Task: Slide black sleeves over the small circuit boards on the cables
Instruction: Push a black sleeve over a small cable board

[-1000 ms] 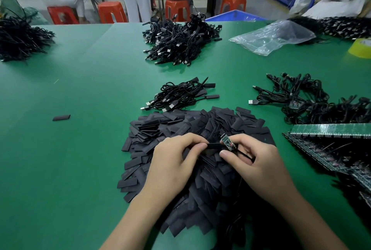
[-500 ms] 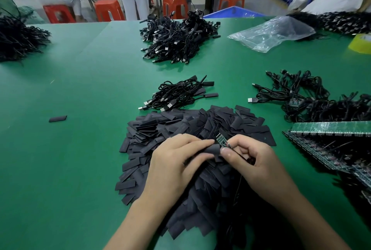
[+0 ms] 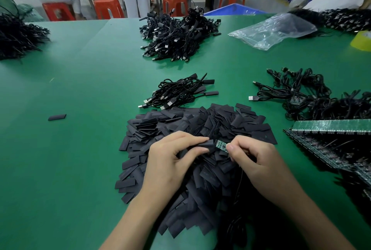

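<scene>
Over the near middle of the green desk (image 3: 80, 149), the left hand (image 3: 170, 161) pinches one black sleeve (image 3: 205, 143) between thumb and forefinger, its open end touching the left end of a small green circuit board (image 3: 220, 145). The right hand (image 3: 259, 161) is closed on the board's other end, where a thin black cable (image 3: 240, 181) drops away beneath it. The sleeve appears barely started onto the board; most of the board is bare, so this piece is at the threading stage.

Judging by the piles, the job is partly done. A small bundle of sleeved cables (image 3: 180, 93) lies just beyond the heap of loose sleeves (image 3: 200, 121), and a larger finished-looking pile (image 3: 176, 33) sits farther back. To the right, a tangle of cables (image 3: 311, 99) with at least one uncovered board waits, beside stacked board panels (image 3: 331, 129). The sleeve heap is large, so much work looks to remain. One stray sleeve (image 3: 57, 117) lies alone to the left.

No brand or label can be read. Faint print shows on some sleeves and on the board, too small to make out. A small red display glows on a box in the far background, illegible.
</scene>
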Motion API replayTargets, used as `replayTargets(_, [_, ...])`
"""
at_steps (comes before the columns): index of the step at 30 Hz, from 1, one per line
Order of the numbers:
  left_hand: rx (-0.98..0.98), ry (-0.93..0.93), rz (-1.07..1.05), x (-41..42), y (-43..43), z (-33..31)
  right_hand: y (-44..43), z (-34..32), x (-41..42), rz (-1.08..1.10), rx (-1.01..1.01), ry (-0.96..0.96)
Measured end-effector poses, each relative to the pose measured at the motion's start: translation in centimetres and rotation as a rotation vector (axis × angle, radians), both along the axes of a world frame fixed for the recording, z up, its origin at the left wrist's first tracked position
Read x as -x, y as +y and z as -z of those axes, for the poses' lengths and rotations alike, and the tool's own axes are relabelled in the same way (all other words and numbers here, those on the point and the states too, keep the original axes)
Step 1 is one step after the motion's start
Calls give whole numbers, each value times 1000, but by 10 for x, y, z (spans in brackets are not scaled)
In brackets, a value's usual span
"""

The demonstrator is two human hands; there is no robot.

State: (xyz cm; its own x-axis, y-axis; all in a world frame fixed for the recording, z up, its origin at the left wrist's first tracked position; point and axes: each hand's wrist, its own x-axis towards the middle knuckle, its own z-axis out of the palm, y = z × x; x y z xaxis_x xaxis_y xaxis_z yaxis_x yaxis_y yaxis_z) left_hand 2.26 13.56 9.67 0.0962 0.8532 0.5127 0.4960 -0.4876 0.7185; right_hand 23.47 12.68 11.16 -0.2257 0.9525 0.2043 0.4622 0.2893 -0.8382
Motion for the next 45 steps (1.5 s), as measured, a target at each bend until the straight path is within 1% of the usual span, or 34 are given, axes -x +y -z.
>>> replayTargets(6, [13, 6, 0, -2, -1, -1, 1, 1, -1, -10, -30, -23])
replayTargets(10, [4, 42, -1, -2, -1, -1, 1, 4, -2, -5, -60, -95])
replayTargets(13, [-12, 108, -9, 0, -1, 2, 2, 5, -4, 0, -77, -156])
replayTargets(17, [-57, 263, 0, 5, 3, 6, 3, 7, -6, -11, -74, -205])
replayTargets(22, [-119, 338, 67, 14, 7, 8, 3, 5, -6, -38, -36, -196])
replayTargets(30, [-187, 359, 64, 13, 7, 6, 3, 4, -7, -47, 46, -130])
replayTargets(35, [-96, 257, 59, 10, 4, 8, 3, 5, -6, -56, 25, -121])
replayTargets(39, [-64, 272, 69, 10, 4, 9, 2, 5, -5, -64, -19, -180])
replayTargets(45, [-42, 298, 171, 10, 4, 5, 3, 9, -8, -92, -36, -208])
